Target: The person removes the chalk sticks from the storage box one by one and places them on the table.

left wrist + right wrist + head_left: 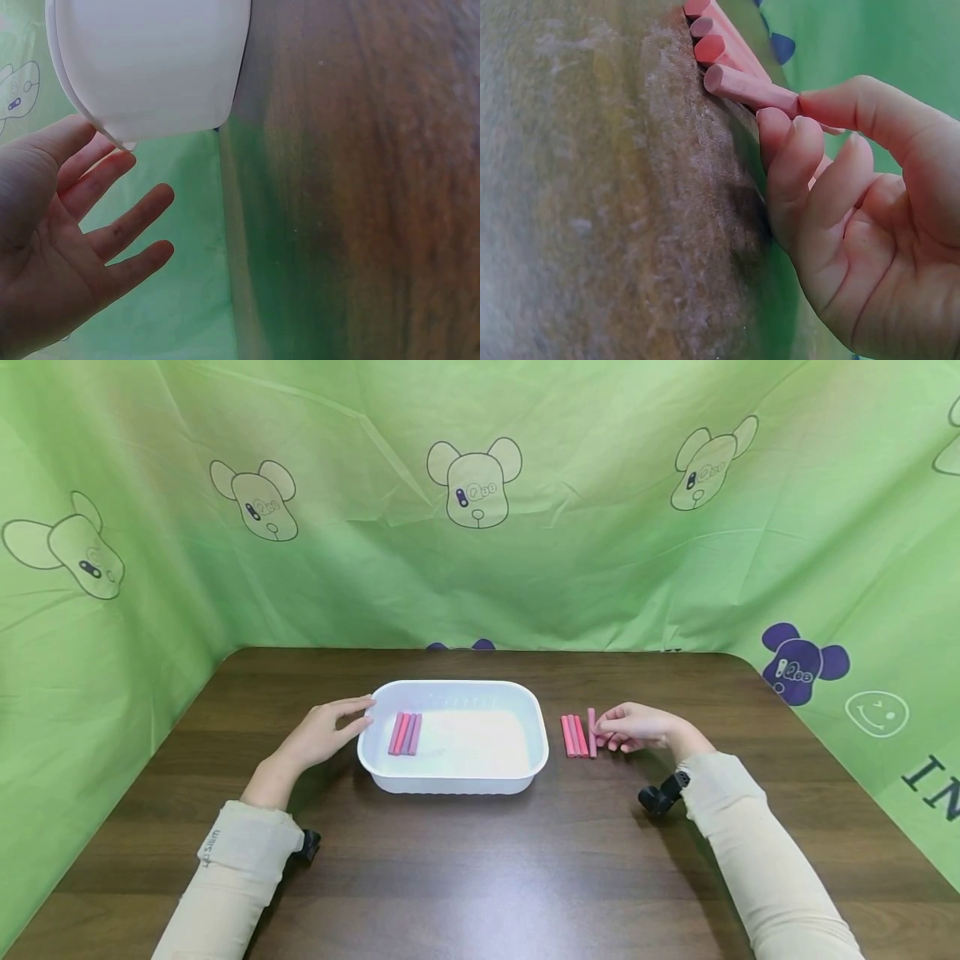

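My right hand [633,725] pinches a mauve-pink chalk stick [754,91] between thumb and fingertips. The stick lies at the right end of a row of three others, a red one [709,49] closest to it. At the left end of the white plastic tub [453,785], my left hand [321,732] touches the rim with thumb and forefinger. Its other fingers spread loosely beside the tub in the left wrist view. Inside the tub, several pink and mauve chalk sticks [405,734] lie side by side near the left wall.
The tub stands on a dark brown wooden table [480,860], left of the row of sticks. A green printed curtain [480,577] hangs behind the table and along its sides. A small black camera [663,793] is strapped to the right wrist.
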The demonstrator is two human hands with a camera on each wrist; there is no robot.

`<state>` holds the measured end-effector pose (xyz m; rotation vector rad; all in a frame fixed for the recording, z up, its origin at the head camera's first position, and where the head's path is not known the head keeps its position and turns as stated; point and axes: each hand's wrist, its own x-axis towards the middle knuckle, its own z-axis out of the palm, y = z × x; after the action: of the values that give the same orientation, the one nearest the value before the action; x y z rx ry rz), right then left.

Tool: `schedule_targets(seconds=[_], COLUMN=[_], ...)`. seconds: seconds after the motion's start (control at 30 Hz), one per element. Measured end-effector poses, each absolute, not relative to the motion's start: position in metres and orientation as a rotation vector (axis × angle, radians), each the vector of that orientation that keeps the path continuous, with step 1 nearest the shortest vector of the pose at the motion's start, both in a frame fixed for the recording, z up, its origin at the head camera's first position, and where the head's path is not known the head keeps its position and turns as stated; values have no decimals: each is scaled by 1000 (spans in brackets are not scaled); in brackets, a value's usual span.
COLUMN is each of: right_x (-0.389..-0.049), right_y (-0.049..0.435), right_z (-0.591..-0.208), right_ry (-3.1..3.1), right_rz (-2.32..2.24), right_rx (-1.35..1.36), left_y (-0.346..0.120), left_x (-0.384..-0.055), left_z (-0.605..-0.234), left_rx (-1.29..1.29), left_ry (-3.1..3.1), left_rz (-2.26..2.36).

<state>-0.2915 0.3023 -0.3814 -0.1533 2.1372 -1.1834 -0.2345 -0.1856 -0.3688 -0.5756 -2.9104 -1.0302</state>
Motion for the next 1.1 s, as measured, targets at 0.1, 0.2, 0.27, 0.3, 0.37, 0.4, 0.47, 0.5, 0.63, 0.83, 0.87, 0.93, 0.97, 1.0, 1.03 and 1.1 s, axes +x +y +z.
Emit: schedule_targets(seconds=[0.1, 0.2, 0.27, 0.3, 0.37, 0.4, 0.47, 0.5, 0.63, 0.83, 0.87, 0.93, 0.97, 1.0, 1.03, 1.1], right_x=[-292, -292, -292, -292, -292, -292, -291, -291, -291, -291, -290, -290, -290, -290, -290, -289], right_y=[302, 301, 300, 299, 298, 298, 297, 297, 295, 296, 296, 297, 297, 297, 297, 295], right_z=[-382, -383, -383, -383, -383, -383, -383, -382, -382, -381, -381, -379, -378, -377, -375, -372], right_ry=[2146, 2155, 2158, 2161, 2166, 2167, 2172, 2175, 2187, 2199, 2199, 2197, 2197, 2198, 2201, 2204], right_rz=[-1183, -1176, -1170, -1167, -1159, -1159, -1155, -1153, -1150, -1146, -1147, -1154, -1157, -1159, -1160, -1167], right_rx=[-142, -141, -131, -130, -127, -121, -114, -118, -117, -106, -107, -107, -111, -114, -124, -135], left_y=[-185, -185, -185, -185, -185, -185, -184, -184, -185, -185, -185, -185, -185, -186, -185, -185], left_x=[-234, -234, -234, -234, -233, -233, -233, -233, -234, -234, -234, -234, -234, -234, -234, -234], left_z=[-368, -367, -367, -367, -367, -367, -367, -367, -367, -368, -368, -369, -369, -368, -368, -368], left_rx=[-576, -576, -573, -572, -570, -568, -569, -570, -571, -567, -567, -572, -572, -576, -575, -575], left_ry=[-2912, -2913, -2916, -2917, -2919, -2920, -2920, -2919, -2917, -2913, -2911, -2906, -2905, -2903, -2903, -2908], left_rz=[-1022, -1020, -1022, -1022, -1024, -1025, -1024, -1024, -1028, -1035, -1037, -1036, -1038, -1037, -1039, -1040])
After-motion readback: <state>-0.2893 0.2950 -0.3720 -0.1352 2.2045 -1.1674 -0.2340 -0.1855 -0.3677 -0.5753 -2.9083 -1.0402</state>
